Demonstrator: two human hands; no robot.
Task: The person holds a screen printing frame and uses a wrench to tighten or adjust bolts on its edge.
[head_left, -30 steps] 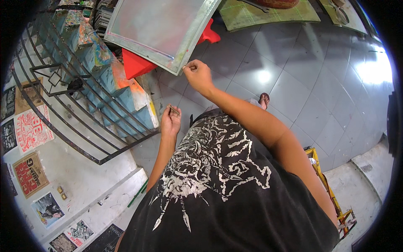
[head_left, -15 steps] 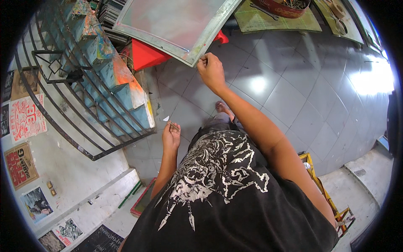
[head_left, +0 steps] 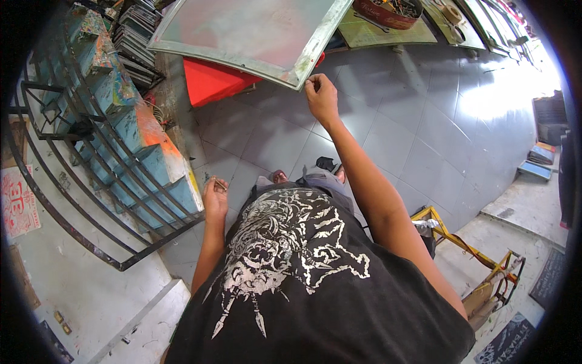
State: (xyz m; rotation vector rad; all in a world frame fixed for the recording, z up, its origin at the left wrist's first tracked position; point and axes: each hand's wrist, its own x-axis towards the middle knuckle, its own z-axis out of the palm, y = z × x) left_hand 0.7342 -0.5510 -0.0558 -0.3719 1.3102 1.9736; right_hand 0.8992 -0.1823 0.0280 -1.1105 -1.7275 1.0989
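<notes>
- Fingers of the right hand (head_left: 324,102) are drawn together, thumb near forefinger, at the near right corner of a framed mesh screen (head_left: 257,33); whether they grip its edge or only brush it, one cannot tell.
- Fingers of the left hand (head_left: 215,200) are loosely curled, almost closed, around a thin brownish piece (head_left: 220,184), too small to identify; this hand is well apart from the screen, on its near side and to the left.
- Mesh screen: it spans the top of the view, its near rail jutting over a red sheet (head_left: 215,82) that shows beneath it.
- Handling, as a judgement: the frame looks stiff and fairly light for its breadth, awkward to balance from one corner. The cloudy mesh is probably taut and easily dented or torn, so the rails are the place to hold, ideally on opposite sides. Any wet residue could make them slippery.
- To the screen's right: a round reddish tub (head_left: 394,23) of small items and a green gridded mat (head_left: 388,39).
- To its left: stacked frames (head_left: 136,45); nearer than these, a paint-smeared blue staircase (head_left: 159,159) with a black metal railing (head_left: 162,241).
</notes>
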